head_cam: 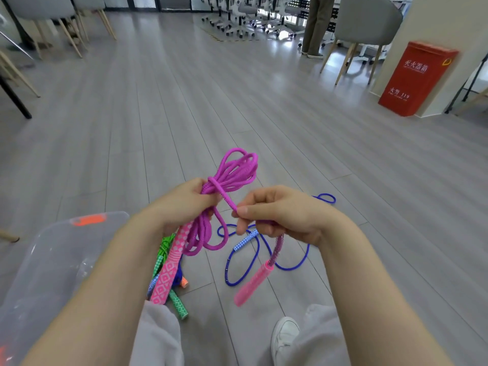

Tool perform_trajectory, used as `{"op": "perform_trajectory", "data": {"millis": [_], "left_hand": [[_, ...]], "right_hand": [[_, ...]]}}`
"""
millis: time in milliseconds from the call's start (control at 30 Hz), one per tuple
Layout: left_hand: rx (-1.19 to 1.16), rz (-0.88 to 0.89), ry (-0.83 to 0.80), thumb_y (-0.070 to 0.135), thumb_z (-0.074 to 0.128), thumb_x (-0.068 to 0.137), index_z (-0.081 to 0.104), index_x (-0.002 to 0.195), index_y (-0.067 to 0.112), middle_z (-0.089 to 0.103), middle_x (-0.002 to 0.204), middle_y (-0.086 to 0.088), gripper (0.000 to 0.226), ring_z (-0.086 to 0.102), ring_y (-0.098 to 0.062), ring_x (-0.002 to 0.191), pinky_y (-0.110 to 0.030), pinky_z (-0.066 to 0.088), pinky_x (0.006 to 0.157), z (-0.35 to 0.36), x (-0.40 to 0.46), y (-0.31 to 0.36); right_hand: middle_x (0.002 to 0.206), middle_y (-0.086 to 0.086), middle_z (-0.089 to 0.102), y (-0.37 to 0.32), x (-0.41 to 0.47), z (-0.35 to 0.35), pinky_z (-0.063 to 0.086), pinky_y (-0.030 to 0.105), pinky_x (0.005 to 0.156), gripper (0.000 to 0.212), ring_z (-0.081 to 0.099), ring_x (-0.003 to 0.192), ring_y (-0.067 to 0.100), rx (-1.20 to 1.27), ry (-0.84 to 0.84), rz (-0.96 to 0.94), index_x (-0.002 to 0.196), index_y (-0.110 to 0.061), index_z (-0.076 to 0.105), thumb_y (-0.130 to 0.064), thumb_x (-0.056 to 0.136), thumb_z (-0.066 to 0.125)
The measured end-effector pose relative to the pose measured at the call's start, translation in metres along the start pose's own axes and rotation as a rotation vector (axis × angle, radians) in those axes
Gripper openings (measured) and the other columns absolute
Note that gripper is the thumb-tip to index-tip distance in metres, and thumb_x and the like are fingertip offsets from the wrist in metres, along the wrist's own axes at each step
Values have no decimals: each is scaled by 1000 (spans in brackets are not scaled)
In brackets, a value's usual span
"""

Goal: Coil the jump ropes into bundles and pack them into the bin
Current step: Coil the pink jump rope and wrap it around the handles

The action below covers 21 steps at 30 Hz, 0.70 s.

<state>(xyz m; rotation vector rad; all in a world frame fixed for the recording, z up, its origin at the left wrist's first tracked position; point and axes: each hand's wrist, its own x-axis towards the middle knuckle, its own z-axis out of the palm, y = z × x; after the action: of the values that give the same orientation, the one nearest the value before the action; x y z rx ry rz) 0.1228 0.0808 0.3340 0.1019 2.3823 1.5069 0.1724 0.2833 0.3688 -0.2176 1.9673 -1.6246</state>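
Observation:
My left hand (182,204) grips the middle of a purple jump rope bundle (235,170), its loops sticking up and hanging below. One strand is wound once around the bundle. My right hand (280,212) pinches that free strand just right of the bundle; its pink handle (252,285) dangles below. The other pink patterned handle (169,268) hangs under my left hand. A blue jump rope (264,257) lies loose on the floor beneath my hands. A green rope bundle with green handles (169,281) lies by my left knee. The clear plastic bin (52,260) stands at the lower left.
I sit on a grey plank floor, knees and a white shoe (284,339) at the bottom. A red fire-extinguisher box (414,77) stands at the right by a pillar. Chairs line the far left and back, and a person's legs (315,27) stand at the back.

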Motion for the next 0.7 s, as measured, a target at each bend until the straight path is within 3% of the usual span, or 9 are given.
{"op": "perform_trajectory", "data": {"millis": [100,267,367,467,567,633,700], "left_hand": [[-252,35,-100,1,59,91,57,102,0,54,70,-9,11,55,-14,54,-25,48,52,-7,-12,14],[-220,51,-260,-8,67,82,59,108,-6,59,77,-11,28,60,-16,59,-25,53,56,-18,-32,26],[-67,35,-352,-2,71,81,62,102,-2,63,78,-8,23,62,-18,63,-29,55,62,-16,-41,24],[99,79,-422,5,78,78,66,90,8,68,74,-4,18,65,-17,67,-32,56,68,-11,-48,25],[366,164,-496,21,85,72,70,85,21,71,73,2,19,63,-7,65,-29,53,65,-4,-57,30],[559,204,-519,33,84,71,70,83,27,70,73,7,19,59,-2,61,-25,50,62,1,-60,32],[709,223,-540,40,81,73,67,76,32,67,69,9,16,56,1,56,-15,42,54,7,-63,33]], "right_hand": [[74,5,68,5,4,1,31,20,48,8,42,53,12,-24,-69,54,92,-12,67,-19,93,64],[60,0,53,13,10,-3,25,21,46,10,36,50,11,-109,-60,68,81,-17,72,-21,89,69],[57,-3,49,17,11,-6,26,23,49,25,36,52,11,-182,-53,14,69,-24,71,-11,89,68],[58,2,53,23,8,-13,37,24,49,38,46,54,12,-272,-42,31,64,-22,70,9,85,64],[64,2,62,26,10,-16,47,29,53,18,55,56,13,-341,-178,94,85,-6,69,10,86,60],[65,-4,67,25,12,-13,47,18,55,13,58,56,5,-287,-196,146,89,-8,70,3,89,63],[70,0,68,20,15,-8,44,17,57,9,58,62,9,-347,-180,106,89,-12,72,-4,86,70]]}}
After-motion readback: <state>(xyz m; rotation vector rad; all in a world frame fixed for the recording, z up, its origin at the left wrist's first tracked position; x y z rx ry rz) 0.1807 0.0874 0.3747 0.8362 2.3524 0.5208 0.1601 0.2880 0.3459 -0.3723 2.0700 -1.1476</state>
